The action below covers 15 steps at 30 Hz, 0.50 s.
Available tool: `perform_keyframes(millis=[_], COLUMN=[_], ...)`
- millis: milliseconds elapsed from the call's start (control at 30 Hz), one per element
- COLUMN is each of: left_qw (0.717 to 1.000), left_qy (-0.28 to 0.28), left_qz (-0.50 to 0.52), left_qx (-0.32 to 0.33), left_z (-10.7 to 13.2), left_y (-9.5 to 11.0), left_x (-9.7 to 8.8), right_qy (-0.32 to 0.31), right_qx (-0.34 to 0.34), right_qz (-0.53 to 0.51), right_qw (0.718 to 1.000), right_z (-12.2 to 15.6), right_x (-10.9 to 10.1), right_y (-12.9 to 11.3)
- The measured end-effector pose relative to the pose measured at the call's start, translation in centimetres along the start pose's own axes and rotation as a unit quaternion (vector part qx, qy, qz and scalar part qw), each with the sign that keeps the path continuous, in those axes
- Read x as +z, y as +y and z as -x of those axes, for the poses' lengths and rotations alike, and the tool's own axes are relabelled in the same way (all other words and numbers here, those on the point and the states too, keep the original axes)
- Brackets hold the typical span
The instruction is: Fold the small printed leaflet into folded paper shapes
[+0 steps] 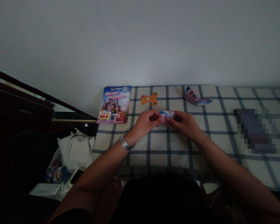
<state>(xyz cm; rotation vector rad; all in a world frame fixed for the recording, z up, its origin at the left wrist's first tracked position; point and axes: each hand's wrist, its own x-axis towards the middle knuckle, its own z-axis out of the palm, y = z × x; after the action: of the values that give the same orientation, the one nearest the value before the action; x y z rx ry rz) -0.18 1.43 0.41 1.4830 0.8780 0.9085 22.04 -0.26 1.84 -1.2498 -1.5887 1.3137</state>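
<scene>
My left hand (146, 122) and my right hand (184, 122) meet over a checked tablecloth (168, 146). Both pinch a small folded piece of printed paper (167, 115), blue, red and white, held just above the cloth. A metal watch (126, 143) is on my left wrist. Each hand's fingers are curled round an end of the paper.
A colourful flyer (114, 104) lies at the table's left edge. An orange bear-shaped cutout (149, 99) sits behind my hands. Another folded printed paper (196, 97) lies at the back right. A blurred dark object (256, 130) is on the right. White bags (72, 149) lie on the floor, left.
</scene>
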Motion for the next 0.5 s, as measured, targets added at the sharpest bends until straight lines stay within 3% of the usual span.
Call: perform_keyframes(millis=[167,500], left_qw=[0.999,0.998], left_qy=[0.032,0.022], left_qz=[-0.03,-0.021], left_qx=[0.015,0.045], left_z=[-0.11,-0.18], left_y=[-0.06,-0.56], left_x=[-0.36,-0.2], right_qy=[-0.021,-0.022], right_qx=[0.027,0.046], right_qz=[-0.052,-0.091], right_qw=[0.998,0.995], right_z=[-0.04,-0.07], right_x=[-0.11,-0.15], right_y=[0.53,0.95])
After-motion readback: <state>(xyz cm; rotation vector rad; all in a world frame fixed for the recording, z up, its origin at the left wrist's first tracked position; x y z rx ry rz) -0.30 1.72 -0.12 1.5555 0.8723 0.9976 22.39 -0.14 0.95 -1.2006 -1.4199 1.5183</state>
